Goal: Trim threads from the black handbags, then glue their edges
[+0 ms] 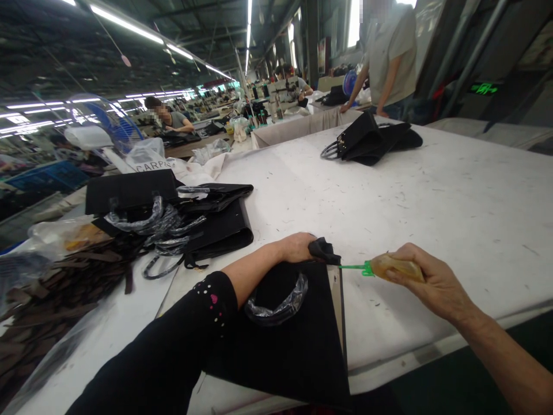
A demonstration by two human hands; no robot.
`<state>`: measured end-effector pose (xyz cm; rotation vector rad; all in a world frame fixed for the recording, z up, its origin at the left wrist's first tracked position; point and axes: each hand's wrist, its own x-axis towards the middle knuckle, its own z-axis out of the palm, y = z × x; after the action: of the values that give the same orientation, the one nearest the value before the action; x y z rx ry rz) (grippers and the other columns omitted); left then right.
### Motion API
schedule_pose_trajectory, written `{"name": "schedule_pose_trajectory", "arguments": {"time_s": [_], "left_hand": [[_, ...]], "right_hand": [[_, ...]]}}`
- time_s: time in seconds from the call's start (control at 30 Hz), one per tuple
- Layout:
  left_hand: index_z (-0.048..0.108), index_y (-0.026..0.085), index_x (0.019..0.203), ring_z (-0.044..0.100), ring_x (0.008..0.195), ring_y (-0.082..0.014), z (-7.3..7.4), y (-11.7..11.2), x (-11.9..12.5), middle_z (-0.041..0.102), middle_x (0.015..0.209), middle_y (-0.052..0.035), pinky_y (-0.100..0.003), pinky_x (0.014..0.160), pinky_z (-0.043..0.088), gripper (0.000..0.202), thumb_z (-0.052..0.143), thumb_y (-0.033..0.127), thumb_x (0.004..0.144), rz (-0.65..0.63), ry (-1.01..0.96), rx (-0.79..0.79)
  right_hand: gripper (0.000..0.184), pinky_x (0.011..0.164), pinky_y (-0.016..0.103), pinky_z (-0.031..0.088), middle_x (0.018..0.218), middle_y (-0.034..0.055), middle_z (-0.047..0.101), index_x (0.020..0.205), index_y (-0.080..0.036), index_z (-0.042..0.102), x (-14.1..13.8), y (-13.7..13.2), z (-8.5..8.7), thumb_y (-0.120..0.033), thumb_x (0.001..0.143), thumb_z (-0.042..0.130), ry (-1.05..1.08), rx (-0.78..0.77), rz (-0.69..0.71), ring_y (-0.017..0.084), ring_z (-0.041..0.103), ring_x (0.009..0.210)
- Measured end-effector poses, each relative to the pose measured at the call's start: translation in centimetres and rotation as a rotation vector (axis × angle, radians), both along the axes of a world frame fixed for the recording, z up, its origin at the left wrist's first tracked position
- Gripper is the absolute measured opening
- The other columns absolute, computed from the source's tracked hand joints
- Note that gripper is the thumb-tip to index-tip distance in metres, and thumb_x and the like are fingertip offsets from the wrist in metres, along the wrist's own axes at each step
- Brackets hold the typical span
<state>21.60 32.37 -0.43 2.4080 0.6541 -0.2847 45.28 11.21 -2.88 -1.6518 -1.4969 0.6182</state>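
Note:
A black handbag [280,351] lies flat on the white table in front of me, its looped handle [276,311] wrapped in clear plastic. My left hand [298,248] reaches across the bag's far edge, closed around a piece of black fabric [324,251] there. In my right hand [427,279] is a squeeze bottle [395,268] of yellowish contents with a long green nozzle. The nozzle's tip points left, close to the bag's far right corner; whether it touches cannot be made out. A pale strip [337,305] runs along the bag's right side.
Several black bags [211,225] with plastic-wrapped handles are piled at left, beside a heap of brown strips [64,300]. More black bags [374,138] lie at the table's far side, where a person [393,57] stands. A blue fan [116,124] stands back left.

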Motion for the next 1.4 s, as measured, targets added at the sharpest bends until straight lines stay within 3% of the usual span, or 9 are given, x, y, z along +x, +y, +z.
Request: {"name": "schedule_pose_trajectory", "arguments": {"time_s": [0.33,0.7,0.87,1.0,1.17,1.3,1.4], "left_hand": [[0.076,0.016,0.096,0.067,0.088,-0.0209,0.1,0.0,0.0,0.076,0.093,-0.0053,-0.025,0.076,0.049,0.032,0.068,0.041,0.079,-0.006,0.004,0.000],[0.075,0.016,0.093,0.066,0.088,-0.0209,0.2,0.0,0.0,0.075,0.089,-0.0042,-0.025,0.076,0.048,0.031,0.069,0.042,0.078,-0.014,-0.012,-0.017],[0.075,0.016,0.095,0.066,0.088,-0.0206,0.2,0.0,0.0,0.075,0.091,-0.0037,-0.025,0.076,0.048,0.030,0.070,0.041,0.078,-0.013,-0.009,-0.006],[0.076,0.017,0.094,0.066,0.088,-0.0205,0.2,0.0,0.0,0.075,0.089,-0.0029,-0.025,0.076,0.047,0.030,0.069,0.042,0.079,-0.020,-0.014,-0.005],[0.076,0.016,0.090,0.066,0.086,-0.0212,0.3,-0.1,0.0,0.073,0.085,-0.0032,-0.025,0.074,0.047,0.031,0.069,0.044,0.078,-0.012,-0.012,0.006],[0.076,0.018,0.092,0.066,0.088,-0.0204,0.4,-0.2,0.0,0.074,0.087,-0.0019,-0.024,0.075,0.047,0.029,0.070,0.042,0.078,-0.013,-0.007,0.001],[0.076,0.017,0.092,0.066,0.087,-0.0205,0.5,-0.2,0.0,0.074,0.087,-0.0021,-0.025,0.076,0.047,0.030,0.069,0.043,0.078,-0.006,-0.003,0.003]], "right_hand": [[0.028,0.063,0.039,0.050,0.090,0.0047,0.065,0.098,-0.026,0.063,0.2,-0.3,-0.5,-0.051,0.087,0.064,0.028,-0.004,0.035,0.023,0.060,0.073],[0.022,0.062,0.036,0.049,0.084,0.0026,0.062,0.092,-0.025,0.066,-0.1,-1.5,-0.4,-0.047,0.088,0.065,0.111,-0.080,0.166,0.020,0.060,0.071],[0.023,0.063,0.036,0.048,0.086,0.0031,0.062,0.097,-0.026,0.065,-0.3,-1.7,-0.5,-0.047,0.087,0.066,0.065,-0.015,0.111,0.020,0.060,0.072],[0.023,0.061,0.036,0.050,0.085,0.0045,0.063,0.093,-0.025,0.066,-0.5,-2.0,-0.6,-0.047,0.088,0.064,0.076,-0.059,0.172,0.021,0.060,0.071],[0.023,0.066,0.038,0.051,0.089,0.0043,0.065,0.098,-0.027,0.064,-0.5,-1.9,-1.0,-0.046,0.086,0.067,0.060,0.062,0.063,0.022,0.062,0.076],[0.019,0.062,0.036,0.050,0.084,0.0031,0.064,0.092,-0.027,0.066,-0.5,-2.1,-1.0,-0.045,0.088,0.065,0.102,-0.018,0.160,0.021,0.062,0.071],[0.018,0.064,0.037,0.050,0.087,0.0033,0.064,0.095,-0.027,0.066,-0.5,-2.4,-1.0,-0.043,0.086,0.067,0.120,0.017,0.127,0.022,0.063,0.074]]}}
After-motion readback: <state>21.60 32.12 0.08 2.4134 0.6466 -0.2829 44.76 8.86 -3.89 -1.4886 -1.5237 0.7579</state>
